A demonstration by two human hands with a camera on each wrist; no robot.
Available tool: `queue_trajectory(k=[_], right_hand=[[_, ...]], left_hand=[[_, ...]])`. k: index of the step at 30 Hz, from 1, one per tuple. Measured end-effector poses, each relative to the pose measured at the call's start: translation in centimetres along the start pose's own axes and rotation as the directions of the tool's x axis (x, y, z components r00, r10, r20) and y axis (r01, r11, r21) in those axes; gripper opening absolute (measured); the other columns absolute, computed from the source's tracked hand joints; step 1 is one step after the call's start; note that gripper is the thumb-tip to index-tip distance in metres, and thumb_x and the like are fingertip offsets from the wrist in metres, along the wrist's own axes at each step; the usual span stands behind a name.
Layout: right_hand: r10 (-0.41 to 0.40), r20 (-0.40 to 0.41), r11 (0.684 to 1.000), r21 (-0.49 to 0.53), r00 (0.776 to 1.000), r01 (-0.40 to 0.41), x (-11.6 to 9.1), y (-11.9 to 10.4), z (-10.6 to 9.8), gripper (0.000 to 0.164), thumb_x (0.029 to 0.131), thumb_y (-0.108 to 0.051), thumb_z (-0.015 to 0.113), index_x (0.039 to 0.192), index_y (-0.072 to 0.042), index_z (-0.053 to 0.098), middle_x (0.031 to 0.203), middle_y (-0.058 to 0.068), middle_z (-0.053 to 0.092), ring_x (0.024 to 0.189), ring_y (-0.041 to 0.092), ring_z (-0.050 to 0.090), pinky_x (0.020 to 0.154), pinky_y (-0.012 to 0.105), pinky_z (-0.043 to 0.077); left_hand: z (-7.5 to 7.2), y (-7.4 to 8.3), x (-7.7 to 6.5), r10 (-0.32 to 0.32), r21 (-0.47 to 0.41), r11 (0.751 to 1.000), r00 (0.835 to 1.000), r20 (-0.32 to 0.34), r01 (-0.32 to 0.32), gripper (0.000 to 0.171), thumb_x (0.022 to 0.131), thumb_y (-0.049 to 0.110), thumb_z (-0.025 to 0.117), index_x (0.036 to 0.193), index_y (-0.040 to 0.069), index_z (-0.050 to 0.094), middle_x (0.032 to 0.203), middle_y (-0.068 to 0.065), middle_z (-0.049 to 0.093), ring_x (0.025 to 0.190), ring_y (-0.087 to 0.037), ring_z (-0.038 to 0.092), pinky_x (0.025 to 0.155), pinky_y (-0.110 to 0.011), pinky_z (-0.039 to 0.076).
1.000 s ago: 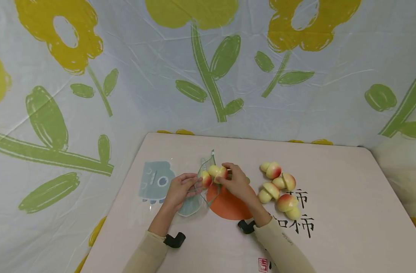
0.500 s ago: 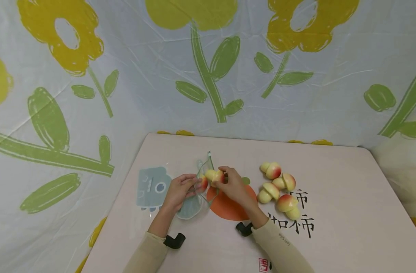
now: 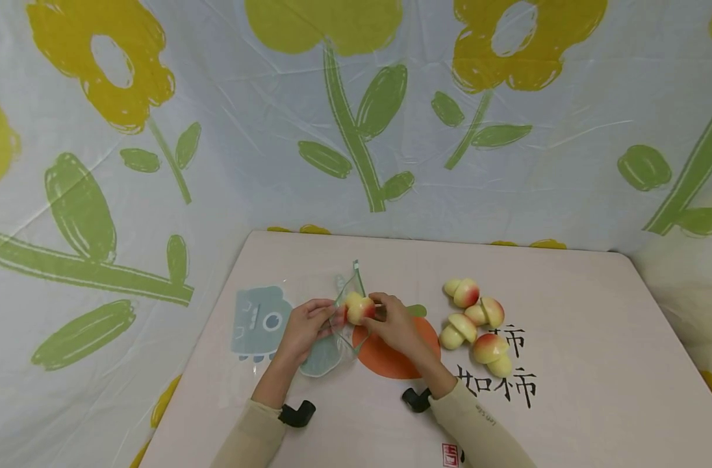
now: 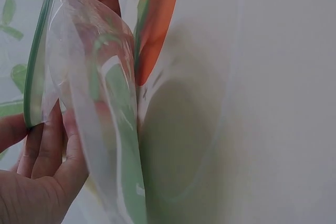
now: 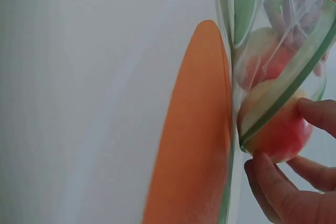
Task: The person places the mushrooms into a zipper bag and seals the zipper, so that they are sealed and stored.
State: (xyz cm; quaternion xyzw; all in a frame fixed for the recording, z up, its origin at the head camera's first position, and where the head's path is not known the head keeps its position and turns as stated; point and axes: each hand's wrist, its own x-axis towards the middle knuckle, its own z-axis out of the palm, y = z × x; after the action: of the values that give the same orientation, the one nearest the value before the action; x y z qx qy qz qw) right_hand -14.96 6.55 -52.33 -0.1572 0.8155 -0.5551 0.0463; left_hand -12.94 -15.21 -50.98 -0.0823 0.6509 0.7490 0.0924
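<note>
A clear zip bag (image 3: 322, 359) with a green zip edge and blue-green print hangs with its mouth spread towards the right. My left hand (image 3: 306, 325) holds it by the mouth, fingers along the green strip in the left wrist view. My right hand (image 3: 395, 323) grips a yellow toy mushroom (image 3: 360, 311) with a red-tinged cap by fingertips and thumb. That toy mushroom is partly inside the mouth, behind the green strip in the right wrist view. Deeper in the bag, a second reddish toy mushroom (image 5: 266, 59) shows through the plastic.
Several more toy mushrooms (image 3: 464, 292) lie grouped on the pale tabletop (image 3: 590, 338), right of my right hand. An orange persimmon print (image 3: 391, 348) and black lettering (image 3: 496, 383) mark the table cover. A flowered cloth (image 3: 262, 162) hangs behind and at the left.
My right hand has moved left, bringing the toy mushroom from before the bag's mouth into it. The bag's printed side has shifted slightly left and down. The grouped mushrooms have stayed put.
</note>
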Motion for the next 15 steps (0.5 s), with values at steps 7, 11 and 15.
queue_trajectory(k=[7, 11, 15], right_hand=[[-0.074, -0.01, 0.997, -0.037, 0.997, 0.074, 0.23, 0.24, -0.05, 0.042, 0.085, 0.001, 0.077, 0.124, 0.007, 0.063, 0.104, 0.019, 0.061, 0.092, 0.033, 0.068, 0.082, 0.041, 0.058], [-0.012, -0.002, 1.0, 0.004, 1.0, 0.012, 0.12, 0.01, -0.07, 0.04, 0.09, 0.003, 0.071, 0.128, 0.007, 0.059, 0.106, 0.016, 0.066, 0.095, 0.031, 0.068, 0.083, 0.04, 0.057], [0.009, 0.042, 0.998, 0.061, 0.999, -0.012, 0.1, -0.22, -0.06, 0.039, 0.095, 0.005, 0.061, 0.133, 0.007, 0.054, 0.114, 0.019, 0.068, 0.102, 0.033, 0.067, 0.085, 0.041, 0.056]], left_hand=[[-0.01, 0.2, -0.1, 0.005, 0.022, 1.0, 1.0, -0.011, -0.005, 0.023, 0.097, 0.008, 0.066, 0.116, -0.005, 0.065, 0.105, -0.017, 0.073, 0.089, -0.024, 0.072, 0.078, -0.038, 0.059], [-0.02, 0.24, -0.13, 0.009, 0.018, 1.0, 1.0, -0.002, -0.009, 0.023, 0.097, 0.008, 0.067, 0.116, -0.006, 0.065, 0.106, -0.018, 0.073, 0.089, -0.025, 0.072, 0.078, -0.037, 0.059], [-0.03, 0.21, -0.16, 0.011, -0.002, 1.0, 1.0, 0.006, -0.011, 0.023, 0.097, 0.008, 0.066, 0.115, -0.007, 0.064, 0.105, -0.018, 0.073, 0.09, -0.024, 0.073, 0.078, -0.035, 0.059]])
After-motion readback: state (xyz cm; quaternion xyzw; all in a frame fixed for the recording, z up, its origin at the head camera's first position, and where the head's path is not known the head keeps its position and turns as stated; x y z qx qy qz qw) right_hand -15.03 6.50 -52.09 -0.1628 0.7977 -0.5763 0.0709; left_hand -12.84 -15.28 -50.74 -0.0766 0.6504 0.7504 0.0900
